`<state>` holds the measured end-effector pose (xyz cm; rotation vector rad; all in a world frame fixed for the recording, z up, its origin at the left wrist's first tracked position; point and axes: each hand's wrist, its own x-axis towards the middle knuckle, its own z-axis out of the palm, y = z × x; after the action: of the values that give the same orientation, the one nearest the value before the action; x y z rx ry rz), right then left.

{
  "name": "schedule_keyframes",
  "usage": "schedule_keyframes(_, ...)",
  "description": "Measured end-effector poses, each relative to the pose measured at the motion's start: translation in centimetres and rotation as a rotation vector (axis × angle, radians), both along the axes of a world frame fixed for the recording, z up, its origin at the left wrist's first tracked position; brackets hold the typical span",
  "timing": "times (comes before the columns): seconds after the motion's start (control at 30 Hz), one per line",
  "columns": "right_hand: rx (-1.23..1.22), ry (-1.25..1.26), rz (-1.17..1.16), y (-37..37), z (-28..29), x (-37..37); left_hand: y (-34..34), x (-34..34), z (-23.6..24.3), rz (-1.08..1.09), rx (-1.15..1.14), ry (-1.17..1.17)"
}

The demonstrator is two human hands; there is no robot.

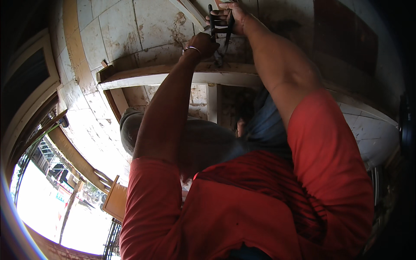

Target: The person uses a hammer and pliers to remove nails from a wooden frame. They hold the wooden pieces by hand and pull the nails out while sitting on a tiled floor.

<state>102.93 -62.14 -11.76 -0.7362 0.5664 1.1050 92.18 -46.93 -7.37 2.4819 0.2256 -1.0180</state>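
At the top of the head view, a dark long-handled tool that looks like pliers or pincers (228, 34) stands with its handles spread and its lower end down at a wooden bar (164, 73). My right hand (236, 19) is across the handles, its fingers bent between them. My left hand (203, 44), with a bracelet at the wrist, is closed lower down against the near handle. What the jaws grip, if anything, is too small and dark to make out. The bar belongs to a wooden frame with a pale front edge.
A pale wooden strip (188, 12) slants in beyond my left hand. Stained tiles (158, 26) cover the floor around the frame. My bent leg (195, 138) lies close to the frame. At left are a framed panel (32, 73) and a bright opening with an orange board (116, 200).
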Motion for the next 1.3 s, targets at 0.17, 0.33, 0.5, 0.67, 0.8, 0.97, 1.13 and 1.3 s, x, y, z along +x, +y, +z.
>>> schedule_keyframes(0.17, 0.020, 0.069, 0.024, -0.4, -1.4, 0.7, -0.3, 0.3, 0.3, -0.020, 0.036, 0.073)
schedule_keyframes(0.33, 0.149, 0.112, 0.055, -0.1, -1.7, 0.2, -0.6, -0.4, 0.8, 0.053, 0.088, 0.057)
schedule_keyframes(0.5, 0.232, 0.122, 0.068, 0.8, 0.0, -0.6, -0.5, -1.2, 2.1, 0.064, 0.073, 0.062)
schedule_keyframes(0.67, 0.168, 0.151, 0.047, 1.0, 0.6, -0.5, -0.8, -1.0, 0.8, 0.021, 0.135, 0.014)
schedule_keyframes(0.8, 0.160, 0.138, -0.018, 0.5, -1.2, -0.1, -1.6, -0.7, 0.3, 0.010, 0.066, -0.037)
schedule_keyframes(0.97, -0.013, -0.153, 0.031, 5.1, 2.5, -0.7, 2.8, -0.8, 0.1, -0.367, -0.095, -0.131)
schedule_keyframes(1.13, -0.068, -0.301, -0.008, 5.7, 8.8, 1.1, 5.0, -0.9, 2.8, 0.178, -0.308, -0.226)
schedule_keyframes(1.3, -0.390, -0.195, -0.270, 4.1, 4.1, 1.1, 1.5, 0.2, 2.6, 0.152, -0.239, -0.157)
